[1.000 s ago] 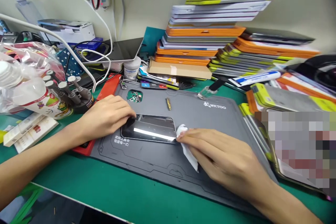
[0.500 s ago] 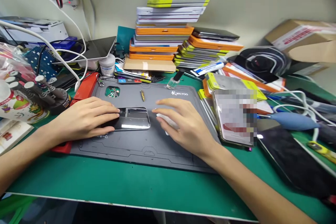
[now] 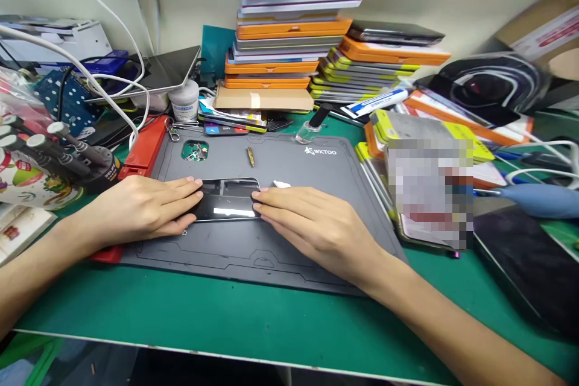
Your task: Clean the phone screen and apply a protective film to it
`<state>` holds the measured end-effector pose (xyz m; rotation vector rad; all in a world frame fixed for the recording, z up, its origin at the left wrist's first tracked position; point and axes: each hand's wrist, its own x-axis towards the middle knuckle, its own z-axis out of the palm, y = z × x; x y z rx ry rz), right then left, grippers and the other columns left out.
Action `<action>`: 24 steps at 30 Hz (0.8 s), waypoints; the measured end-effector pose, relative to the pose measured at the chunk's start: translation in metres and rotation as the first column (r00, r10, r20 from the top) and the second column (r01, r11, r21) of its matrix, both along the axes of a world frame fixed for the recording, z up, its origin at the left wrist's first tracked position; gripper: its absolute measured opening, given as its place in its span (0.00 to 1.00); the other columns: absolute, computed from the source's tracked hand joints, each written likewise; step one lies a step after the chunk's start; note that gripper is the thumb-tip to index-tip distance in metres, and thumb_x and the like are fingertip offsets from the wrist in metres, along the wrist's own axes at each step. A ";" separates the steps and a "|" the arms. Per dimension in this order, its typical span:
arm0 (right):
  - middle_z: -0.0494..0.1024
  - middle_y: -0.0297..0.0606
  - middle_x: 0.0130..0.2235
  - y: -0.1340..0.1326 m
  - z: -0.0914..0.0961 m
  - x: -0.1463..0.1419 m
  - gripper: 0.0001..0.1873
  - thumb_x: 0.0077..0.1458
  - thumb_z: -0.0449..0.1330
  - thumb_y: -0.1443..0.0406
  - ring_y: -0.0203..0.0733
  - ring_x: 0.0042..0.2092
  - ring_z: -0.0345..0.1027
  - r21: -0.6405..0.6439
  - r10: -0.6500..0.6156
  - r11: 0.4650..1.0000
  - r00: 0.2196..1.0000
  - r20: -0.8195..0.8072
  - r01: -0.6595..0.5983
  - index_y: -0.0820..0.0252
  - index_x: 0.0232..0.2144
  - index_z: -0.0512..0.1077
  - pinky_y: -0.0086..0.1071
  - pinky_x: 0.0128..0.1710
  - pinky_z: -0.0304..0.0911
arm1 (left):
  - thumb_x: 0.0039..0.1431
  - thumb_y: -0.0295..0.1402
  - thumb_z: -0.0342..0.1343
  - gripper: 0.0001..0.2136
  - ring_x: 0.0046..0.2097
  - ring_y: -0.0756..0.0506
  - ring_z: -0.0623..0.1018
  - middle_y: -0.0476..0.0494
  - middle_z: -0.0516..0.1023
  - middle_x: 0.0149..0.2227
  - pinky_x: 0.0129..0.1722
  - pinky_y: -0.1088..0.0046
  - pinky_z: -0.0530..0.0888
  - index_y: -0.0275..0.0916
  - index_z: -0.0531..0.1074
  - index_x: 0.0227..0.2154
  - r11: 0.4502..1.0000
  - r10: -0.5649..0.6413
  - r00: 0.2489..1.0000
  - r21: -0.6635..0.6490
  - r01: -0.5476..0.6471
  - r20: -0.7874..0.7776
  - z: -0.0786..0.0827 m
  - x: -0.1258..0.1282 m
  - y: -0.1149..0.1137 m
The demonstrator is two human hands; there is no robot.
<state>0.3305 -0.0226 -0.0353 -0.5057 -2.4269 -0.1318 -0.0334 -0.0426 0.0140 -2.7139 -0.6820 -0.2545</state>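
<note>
A dark smartphone (image 3: 228,200) with a glossy, reflecting face lies flat on the grey work mat (image 3: 235,259). Its left end is under my left hand (image 3: 147,208), whose fingers and thumb hold it there. At the opposite end, the fingertips of my right hand (image 3: 314,217) press together on the phone's right edge; its thumb is hidden. Beyond my right fingers a small white piece (image 3: 281,184) shows, mostly covered. A brass-coloured small tool tip (image 3: 250,157) lies on the mat behind the phone.
Stacks of orange boxes (image 3: 294,28) and flat cases stand at the back. A small glass bottle (image 3: 309,131) with a black cap is on the mat's far edge. Screwdrivers (image 3: 61,154) stand at left. Another phone (image 3: 429,193) lies at right, beside a blue blower (image 3: 538,202).
My right hand has moved left from the white piece and its fingers have come onto the phone's right end. My left hand stays on the left end. The camera view has shifted slightly.
</note>
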 end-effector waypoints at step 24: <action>0.93 0.51 0.54 -0.009 0.007 -0.004 0.12 0.76 0.61 0.78 0.49 0.51 0.91 0.245 -0.052 0.969 0.991 0.123 0.021 0.71 0.49 0.87 0.39 0.54 0.86 | 0.80 0.32 0.57 0.18 0.66 0.39 0.87 0.31 0.86 0.66 0.66 0.67 0.84 0.28 0.81 0.64 1.000 -0.008 0.998 -0.004 0.007 -0.061 -0.004 0.002 -0.004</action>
